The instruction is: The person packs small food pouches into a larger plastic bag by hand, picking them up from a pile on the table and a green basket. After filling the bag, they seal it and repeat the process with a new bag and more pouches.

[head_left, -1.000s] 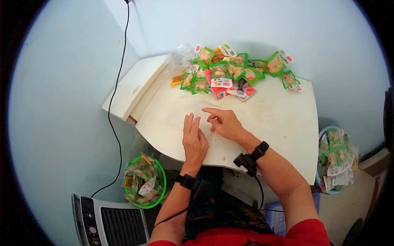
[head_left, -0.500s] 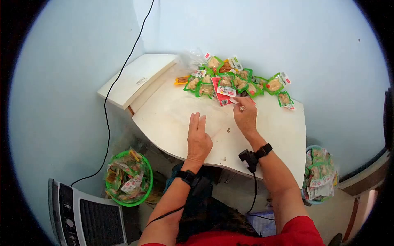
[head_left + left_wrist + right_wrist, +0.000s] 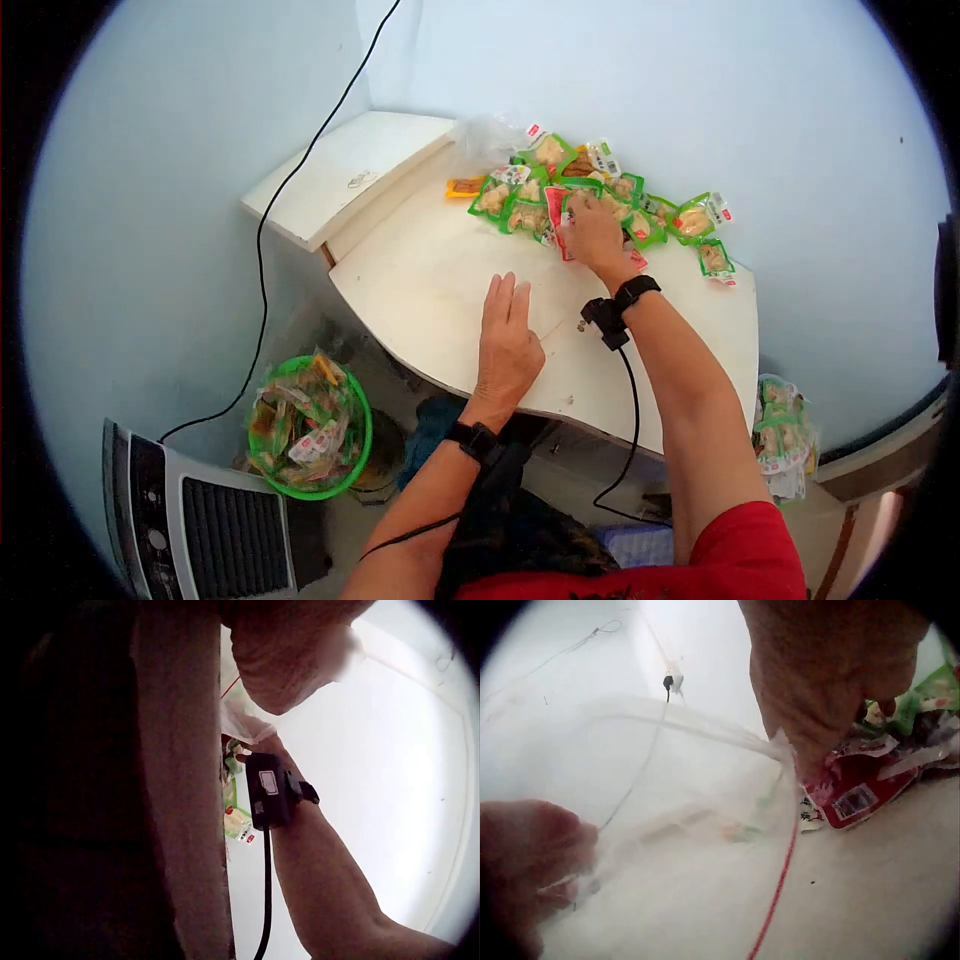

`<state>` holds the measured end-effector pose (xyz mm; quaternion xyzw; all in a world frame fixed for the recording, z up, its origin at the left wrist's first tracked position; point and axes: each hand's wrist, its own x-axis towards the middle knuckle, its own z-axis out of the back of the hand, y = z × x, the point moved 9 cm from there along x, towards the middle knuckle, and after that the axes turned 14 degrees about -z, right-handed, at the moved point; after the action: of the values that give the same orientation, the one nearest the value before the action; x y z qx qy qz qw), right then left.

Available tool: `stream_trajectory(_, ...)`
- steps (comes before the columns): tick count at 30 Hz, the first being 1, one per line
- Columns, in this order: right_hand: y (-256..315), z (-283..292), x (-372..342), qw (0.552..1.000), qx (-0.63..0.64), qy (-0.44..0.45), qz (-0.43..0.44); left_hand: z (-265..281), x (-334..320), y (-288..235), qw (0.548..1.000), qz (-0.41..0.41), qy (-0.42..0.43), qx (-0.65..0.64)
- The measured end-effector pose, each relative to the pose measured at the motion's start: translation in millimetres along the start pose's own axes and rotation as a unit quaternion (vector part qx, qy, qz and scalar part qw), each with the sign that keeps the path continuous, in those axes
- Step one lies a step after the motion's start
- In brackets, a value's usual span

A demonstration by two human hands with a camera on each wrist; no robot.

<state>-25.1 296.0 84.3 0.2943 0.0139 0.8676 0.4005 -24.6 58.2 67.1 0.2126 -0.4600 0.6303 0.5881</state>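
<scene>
My left hand is low over the near part of the white table, its index and middle fingers pointing away from me. Between its thumb and fingers it pinches a clear plastic bag with a red line along it, seen in the right wrist view. My right hand reaches into the heap of snack packets at the back, fingers bent down among them. By its thumb is a red packet with a barcode. Its fingertips are hidden, so I cannot tell whether they grip a packet.
A green basket of packets is at lower left beside a grey appliance. Another packet-filled container stands right of the table. Crumpled clear plastic lies left of the heap. A black cable runs down the wall.
My right hand has left my left hand's side and gone forward and right into the packet heap. My left hand stays near the table's front. The head view has shifted.
</scene>
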Motion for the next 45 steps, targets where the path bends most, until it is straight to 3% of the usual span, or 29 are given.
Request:
stream_trajectory(4, -4, -2, 5, 0.999, -0.042, 0.015, 0.015, 0, 1, 0, 1.000, -0.002, -0.007, -0.008)
stream_trajectory(7, -11, 36, -2, 0.996, 0.037, -0.078, 0.030, 1, 2, -1, 1.000, -0.011, -0.006, -0.009)
stream_trajectory(9, -32, 62, -9, 0.990, 0.019, -0.141, -0.002, 2, 1, -2, 1.000, -0.014, -0.008, -0.013)
stream_trajectory(11, -63, 84, -19, 0.978, 0.139, -0.113, -0.105, 2, 1, -1, 1.000, -0.015, -0.016, -0.020)
stream_trajectory(13, -92, 94, -49, 0.883, 0.382, 0.009, -0.273, 2, 0, 1, 1.000, -0.005, -0.023, -0.021)
stream_trajectory(16, -84, 106, -104, 0.723, 0.614, 0.112, -0.297, 0, -1, 4, 0.999, 0.007, -0.023, -0.025)
stream_trajectory(19, -83, 103, -141, 0.649, 0.674, 0.139, -0.324, 0, 0, 3, 0.999, 0.005, -0.018, -0.027)
stream_trajectory(30, -18, 59, -175, 0.602, 0.669, 0.258, -0.350, 4, 0, -1, 0.998, 0.008, -0.022, -0.059)
stream_trajectory(35, 9, 31, -169, 0.538, 0.710, 0.303, -0.339, 6, 1, -3, 0.998, -0.001, -0.032, -0.062)
stream_trajectory(45, 34, 0, -149, 0.536, 0.688, 0.389, -0.295, 5, 2, -8, 0.995, -0.030, -0.018, -0.090)
